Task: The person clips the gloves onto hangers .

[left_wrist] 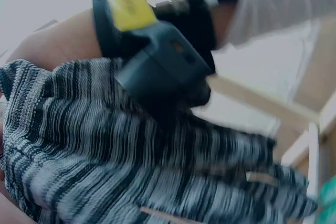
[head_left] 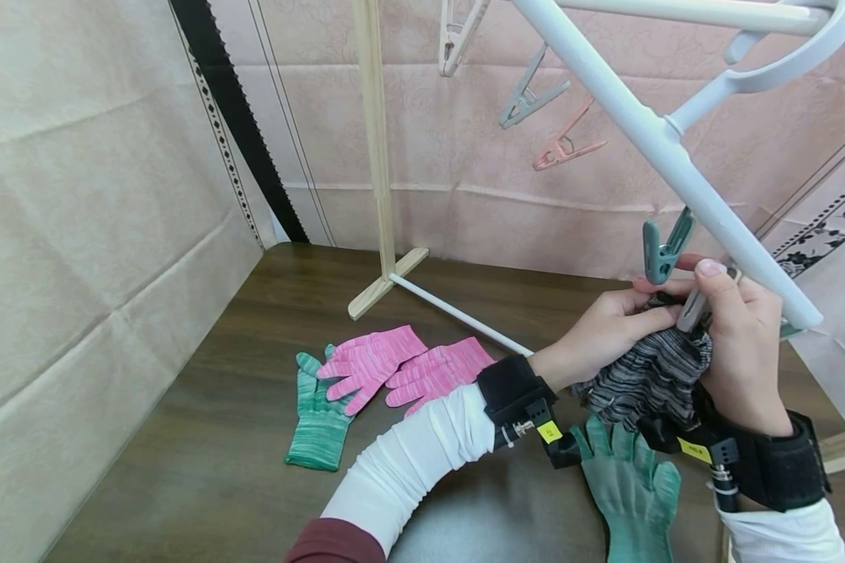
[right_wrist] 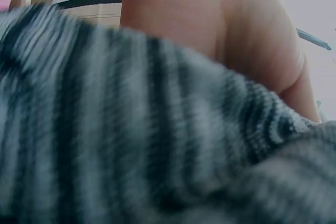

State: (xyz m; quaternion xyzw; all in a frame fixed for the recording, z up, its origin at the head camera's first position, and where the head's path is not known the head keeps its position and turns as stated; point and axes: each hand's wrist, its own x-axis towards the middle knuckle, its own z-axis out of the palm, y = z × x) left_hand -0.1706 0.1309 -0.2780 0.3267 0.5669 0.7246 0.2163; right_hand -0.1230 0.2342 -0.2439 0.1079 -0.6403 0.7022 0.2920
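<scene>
A black-and-grey striped knit glove (head_left: pixel 641 379) hangs below the white hanger's near end. My left hand (head_left: pixel 595 332) pinches its gathered top edge, thumb in front. With its fingers curled, my right hand (head_left: pixel 746 352) grips a grey clothespin (head_left: pixel 692 310) at the same edge; whether the pin has closed on the cloth cannot be made out. Just above the fingers is a dark green clothespin (head_left: pixel 665 249). In the left wrist view the striped glove (left_wrist: pixel 136 145) spreads sideways with its fingers dangling; it fills most of the right wrist view, blurred (right_wrist: pixel 126 124).
The white hanger (head_left: pixel 648 133) slants overhead with white, blue-grey and pink clothespins (head_left: pixel 566 145) behind it. A wooden stand (head_left: pixel 376 156) rises at the back. Pink gloves (head_left: pixel 376 356) and a green glove (head_left: pixel 320 422) lie left on the table; another green glove (head_left: pixel 627 493) lies in front.
</scene>
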